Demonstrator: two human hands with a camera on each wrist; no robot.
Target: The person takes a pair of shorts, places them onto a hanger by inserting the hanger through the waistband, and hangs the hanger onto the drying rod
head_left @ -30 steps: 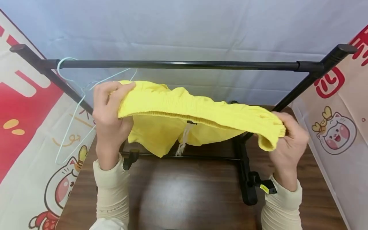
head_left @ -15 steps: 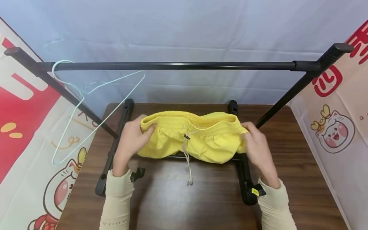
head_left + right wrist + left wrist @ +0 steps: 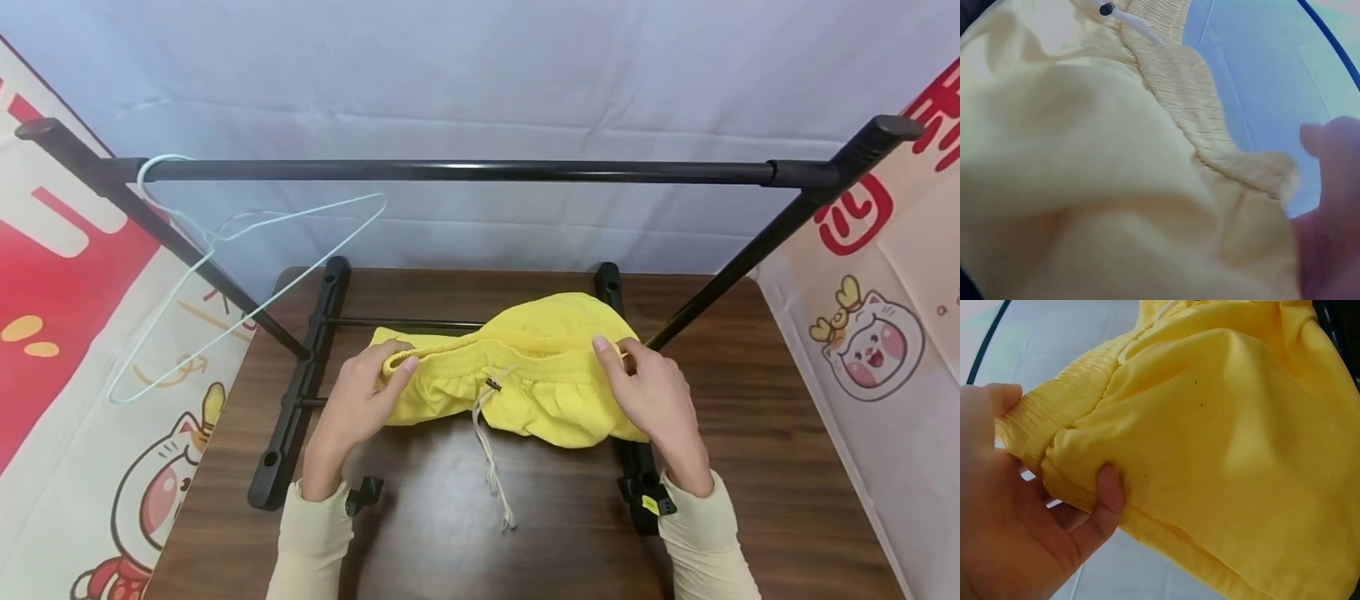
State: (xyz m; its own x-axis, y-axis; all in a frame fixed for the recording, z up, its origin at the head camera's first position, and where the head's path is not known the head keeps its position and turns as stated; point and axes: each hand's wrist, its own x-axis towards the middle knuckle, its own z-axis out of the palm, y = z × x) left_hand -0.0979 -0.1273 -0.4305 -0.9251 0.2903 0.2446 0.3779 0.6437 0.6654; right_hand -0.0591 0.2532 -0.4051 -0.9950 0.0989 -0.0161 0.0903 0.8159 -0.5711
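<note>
At the lower middle, a left hand (image 3: 360,400) holds one end of the waistband of yellow shorts (image 3: 555,412), thumb and fingers loosely bent about the cloth. The right hand (image 3: 654,396) is at the other end, thumb lifted off; I can't tell whether its hidden fingers grip. The shorts bunch mid-frame above a brown table (image 3: 480,550), cord (image 3: 489,467) dangling. Beyond, a pale hanger (image 3: 262,214) hangs upper left on a black rack (image 3: 480,171).

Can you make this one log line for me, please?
left hand: holds yellow shorts by waistband; right hand: at waistband's other end, grip unclear; drawstring: loose in front; hanger: bare, on rail
</note>
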